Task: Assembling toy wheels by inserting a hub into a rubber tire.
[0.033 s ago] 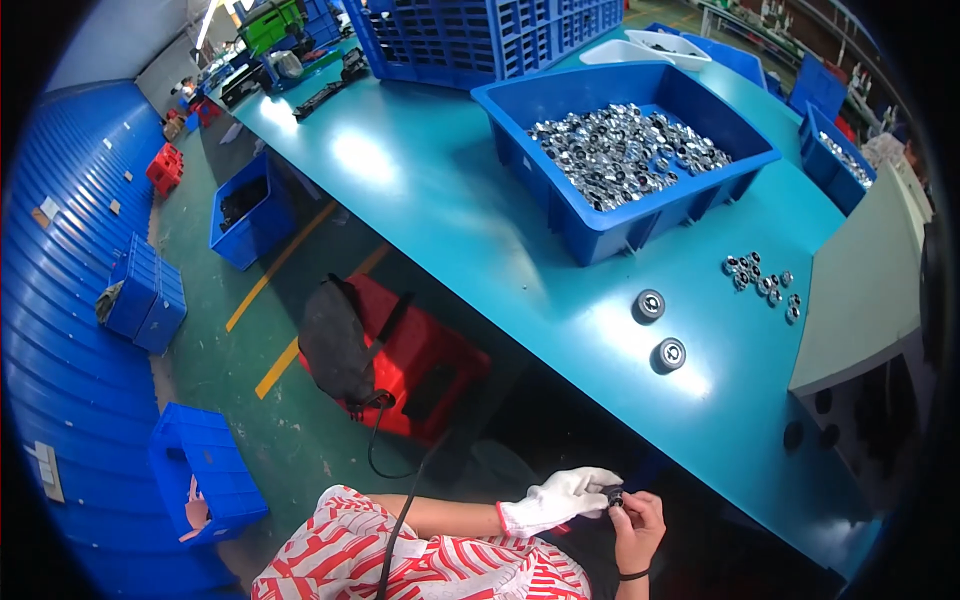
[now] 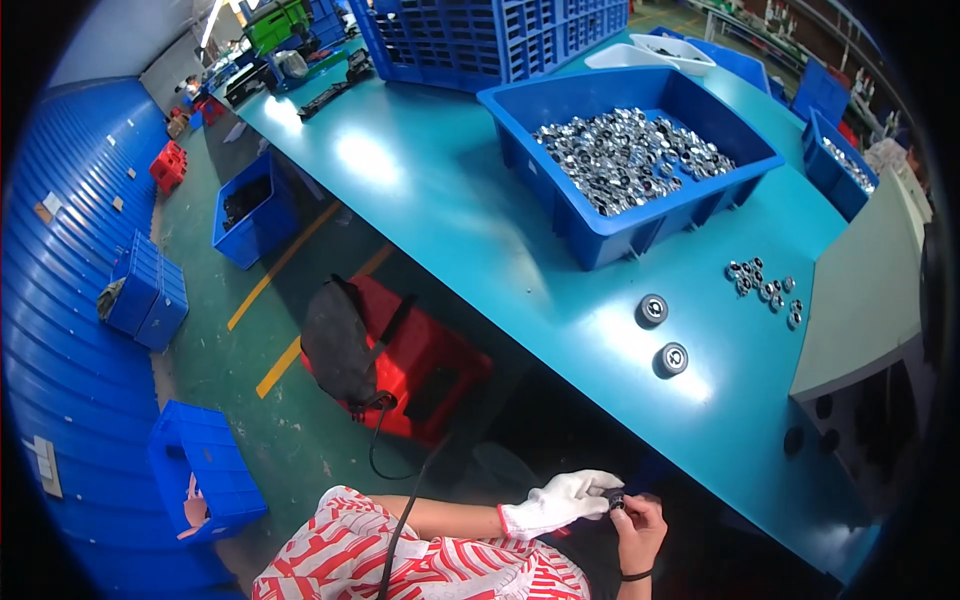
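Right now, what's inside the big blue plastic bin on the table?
The blue plastic bin holds a heap of small, shiny, round silver parts. Whatever lies beneath the heap's top layer is covered and can't be seen.

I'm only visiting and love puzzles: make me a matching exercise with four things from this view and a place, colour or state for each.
Things
1. Left hand
2. Right hand
3. Small dark part
4. Wide blue plastic tub nearest on the turquoise table

Descriptions
A. Heaped with small shiny metal pieces
B. Bare, with a thin black band at the wrist
C. Between the fingers of both hands
D. Covered by a white glove with a red edge at the cuff

Right pairs: 1-D, 2-B, 3-C, 4-A
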Demonstrator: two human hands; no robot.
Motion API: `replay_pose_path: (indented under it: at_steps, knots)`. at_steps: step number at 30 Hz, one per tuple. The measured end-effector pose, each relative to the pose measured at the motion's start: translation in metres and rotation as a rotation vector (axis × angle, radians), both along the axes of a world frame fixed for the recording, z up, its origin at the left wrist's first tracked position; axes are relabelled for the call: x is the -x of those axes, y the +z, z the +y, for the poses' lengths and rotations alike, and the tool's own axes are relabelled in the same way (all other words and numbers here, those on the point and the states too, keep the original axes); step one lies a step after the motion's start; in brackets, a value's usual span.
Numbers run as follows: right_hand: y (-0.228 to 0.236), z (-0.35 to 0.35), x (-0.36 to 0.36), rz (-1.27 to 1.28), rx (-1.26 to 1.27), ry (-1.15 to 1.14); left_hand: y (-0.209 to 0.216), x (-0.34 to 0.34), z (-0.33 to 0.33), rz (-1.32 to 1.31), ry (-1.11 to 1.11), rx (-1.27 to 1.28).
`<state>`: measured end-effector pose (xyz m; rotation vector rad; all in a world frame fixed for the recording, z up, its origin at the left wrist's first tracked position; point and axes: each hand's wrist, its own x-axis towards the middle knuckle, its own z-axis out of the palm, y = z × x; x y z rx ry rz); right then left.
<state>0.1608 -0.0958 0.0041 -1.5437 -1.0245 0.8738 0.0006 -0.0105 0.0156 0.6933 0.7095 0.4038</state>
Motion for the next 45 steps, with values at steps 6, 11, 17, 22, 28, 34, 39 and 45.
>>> replay_pose_path:
  at_steps: [6,11,17,22,28,34,39,45]
  knots:
    - [0.007,0.008,-0.004,0.507,0.28,0.001,-0.005,-0.004,0.009,0.009,-0.064,-0.155]
    - [0.011,0.01,0.002,-0.356,0.198,0.238,-0.012,-0.001,0.009,0.16,-0.048,-0.321]
    - [0.03,0.022,0.02,-0.579,0.036,0.394,0.004,0.03,0.01,0.113,-0.162,-0.422]
    - [0.036,0.036,0.027,-0.644,-0.019,0.468,0.006,0.038,0.01,0.266,-0.12,-0.78]
    - [0.034,0.042,0.034,-0.822,0.085,0.426,-0.005,0.032,0.009,0.209,0.043,-0.666]
    - [0.019,0.04,0.024,-0.658,0.065,0.369,-0.004,0.032,0.012,0.145,-0.06,-0.395]
    - [0.007,0.026,0.017,-0.454,0.144,0.3,0.001,0.029,0.011,0.249,-0.21,-0.513]
    - [0.0,0.009,0.017,-0.504,0.131,0.28,-0.013,0.018,0.008,0.323,-0.204,-0.933]
